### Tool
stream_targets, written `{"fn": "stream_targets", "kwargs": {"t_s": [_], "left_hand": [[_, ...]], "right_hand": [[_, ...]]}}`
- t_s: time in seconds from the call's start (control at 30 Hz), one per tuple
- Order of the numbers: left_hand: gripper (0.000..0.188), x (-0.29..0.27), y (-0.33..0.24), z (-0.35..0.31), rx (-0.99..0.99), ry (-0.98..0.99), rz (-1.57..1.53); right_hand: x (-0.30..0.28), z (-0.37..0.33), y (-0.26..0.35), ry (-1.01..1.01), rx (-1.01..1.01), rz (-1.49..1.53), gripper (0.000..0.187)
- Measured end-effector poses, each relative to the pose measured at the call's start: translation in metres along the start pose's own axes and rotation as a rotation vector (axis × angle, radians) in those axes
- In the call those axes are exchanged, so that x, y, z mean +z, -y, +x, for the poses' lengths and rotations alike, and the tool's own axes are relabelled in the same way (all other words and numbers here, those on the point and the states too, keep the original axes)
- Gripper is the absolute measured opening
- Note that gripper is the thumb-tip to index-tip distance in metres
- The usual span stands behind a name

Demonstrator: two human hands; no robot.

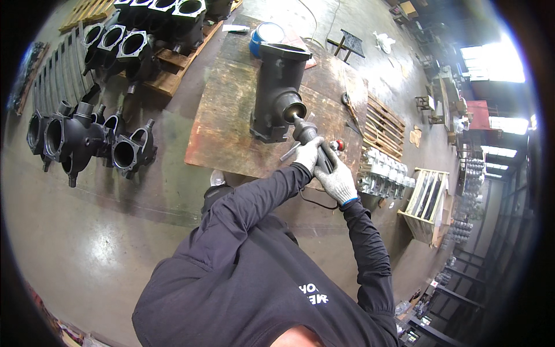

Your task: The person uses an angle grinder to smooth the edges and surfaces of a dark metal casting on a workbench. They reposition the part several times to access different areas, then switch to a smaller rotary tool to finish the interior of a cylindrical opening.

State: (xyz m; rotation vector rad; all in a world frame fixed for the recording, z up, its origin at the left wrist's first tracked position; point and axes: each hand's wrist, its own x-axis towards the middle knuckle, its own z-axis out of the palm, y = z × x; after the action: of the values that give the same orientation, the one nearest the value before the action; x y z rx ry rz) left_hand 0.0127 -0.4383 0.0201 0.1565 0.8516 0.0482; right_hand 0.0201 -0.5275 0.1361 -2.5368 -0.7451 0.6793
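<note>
A black, pipe-like metal casting (274, 87) lies on the worn wooden tabletop (222, 136), its round side outlet facing me. I hold a dark electric die grinder (303, 132) in both gloved hands, with its tip at the mouth of that outlet. My left hand (307, 154) is wrapped round the front of the tool's body. Further back along the handle, my right hand (338, 180) is closed on it too. A power cord (317, 203) curves below the right hand. The tip's working end is partly hidden in the outlet.
At the table's far side stands a blue bucket (254, 44). A small red-and-silver item (337, 146) lies beside my right hand. Black castings (69, 139) fill the floor at left, others a pallet (167, 81). Silvery castings (381, 173) and slatted pallets (384, 124) stand right.
</note>
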Motion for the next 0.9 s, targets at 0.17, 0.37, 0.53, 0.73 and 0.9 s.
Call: {"fn": "stream_targets", "kwargs": {"t_s": [0.17, 0.37, 0.53, 0.73, 0.9], "left_hand": [[0.042, -0.001, -0.005, 0.009, 0.035, -0.014, 0.043], [0.036, -0.009, -0.016, 0.070, 0.096, -0.070, 0.071], [0.041, -0.020, -0.027, 0.111, 0.049, 0.003, -0.009], [0.028, -0.026, -0.008, 0.157, -0.104, 0.048, -0.113], [0.029, -0.036, 0.006, 0.169, 0.010, -0.005, -0.038]], "right_hand": [[0.005, 0.009, -0.003, -0.007, 0.021, 0.032, 0.078], [0.025, 0.049, -0.015, -0.013, 0.006, 0.050, 0.076], [0.040, 0.079, -0.025, -0.046, -0.083, 0.049, 0.076], [0.037, 0.091, -0.029, -0.011, -0.117, 0.042, 0.075], [0.042, 0.071, -0.018, -0.081, -0.076, -0.022, 0.074]]}}
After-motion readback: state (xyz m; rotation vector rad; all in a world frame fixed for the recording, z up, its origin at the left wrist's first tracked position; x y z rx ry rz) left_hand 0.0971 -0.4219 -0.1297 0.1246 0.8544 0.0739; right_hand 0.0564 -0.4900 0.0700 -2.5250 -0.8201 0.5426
